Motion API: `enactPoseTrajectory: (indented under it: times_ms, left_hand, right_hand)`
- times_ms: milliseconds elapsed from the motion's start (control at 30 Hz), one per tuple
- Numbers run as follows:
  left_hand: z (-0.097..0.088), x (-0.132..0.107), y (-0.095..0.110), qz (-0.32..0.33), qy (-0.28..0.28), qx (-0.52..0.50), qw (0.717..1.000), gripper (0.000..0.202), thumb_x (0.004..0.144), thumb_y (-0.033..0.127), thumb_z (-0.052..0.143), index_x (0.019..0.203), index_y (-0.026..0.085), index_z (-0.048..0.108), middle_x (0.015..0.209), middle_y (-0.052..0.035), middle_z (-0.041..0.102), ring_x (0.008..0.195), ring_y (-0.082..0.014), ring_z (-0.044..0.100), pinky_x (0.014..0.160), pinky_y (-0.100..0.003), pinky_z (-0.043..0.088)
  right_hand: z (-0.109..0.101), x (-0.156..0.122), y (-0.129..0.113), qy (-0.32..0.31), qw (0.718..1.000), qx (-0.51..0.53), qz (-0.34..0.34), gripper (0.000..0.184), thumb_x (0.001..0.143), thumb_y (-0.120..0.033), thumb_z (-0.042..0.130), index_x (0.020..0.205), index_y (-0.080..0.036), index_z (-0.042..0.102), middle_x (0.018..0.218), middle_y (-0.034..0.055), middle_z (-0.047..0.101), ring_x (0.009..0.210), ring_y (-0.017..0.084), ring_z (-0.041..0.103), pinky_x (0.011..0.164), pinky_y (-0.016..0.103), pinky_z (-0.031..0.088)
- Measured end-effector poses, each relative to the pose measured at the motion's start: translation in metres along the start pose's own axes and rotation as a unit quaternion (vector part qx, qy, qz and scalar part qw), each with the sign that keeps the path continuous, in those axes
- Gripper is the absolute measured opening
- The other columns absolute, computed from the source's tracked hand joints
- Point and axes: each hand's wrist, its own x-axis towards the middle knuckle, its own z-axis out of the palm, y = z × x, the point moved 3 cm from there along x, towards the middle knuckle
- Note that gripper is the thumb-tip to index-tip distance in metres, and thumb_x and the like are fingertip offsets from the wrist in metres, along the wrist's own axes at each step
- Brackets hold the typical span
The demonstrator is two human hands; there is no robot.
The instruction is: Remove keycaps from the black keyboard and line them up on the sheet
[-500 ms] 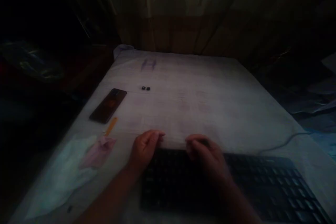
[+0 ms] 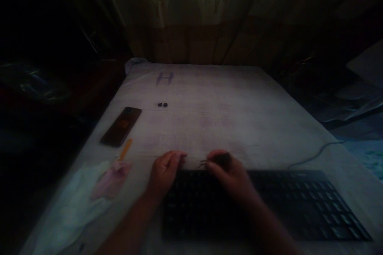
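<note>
The scene is very dim. A black keyboard (image 2: 269,207) lies on a pale cloth-covered table (image 2: 215,119) in front of me. My left hand (image 2: 164,173) rests at the keyboard's upper left corner, fingers curled and pressed against its edge. My right hand (image 2: 230,175) hovers over the keyboard's top row, pinched on a small dark tool (image 2: 214,160) with thin metal prongs pointing left toward my left hand. Two tiny black keycaps (image 2: 162,104) lie apart on the cloth farther back.
A dark phone (image 2: 121,126) lies at the left, with an orange stick (image 2: 125,149) below it and crumpled pale and pink cloths (image 2: 98,183) nearer. The keyboard's cable (image 2: 317,153) runs off right. Curtains hang behind the table; dark clutter flanks both sides.
The view has tipped slightly, shifting everything a little. My right hand has lifted the small pronged tool into sight near the keyboard's top edge. My left hand stays in place.
</note>
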Motion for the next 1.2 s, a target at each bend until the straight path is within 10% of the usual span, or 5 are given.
enactPoseTrajectory:
  times_ms: [1200]
  left_hand:
    - [-0.001,0.000,-0.001,0.007,0.007,0.009,1.000,0.033,0.091,0.037,0.048,0.087,0.016,0.072,0.075,-0.0042,0.072,0.066,-0.0139,0.067,0.061,-0.022,0.054]
  right_hand:
    - [0.022,-0.015,0.007,-0.073,0.945,-0.253,-0.192,0.017,0.087,-0.016,0.052,0.102,-0.022,0.058,0.091,0.0043,0.070,0.082,0.020,0.066,0.075,0.033,0.052]
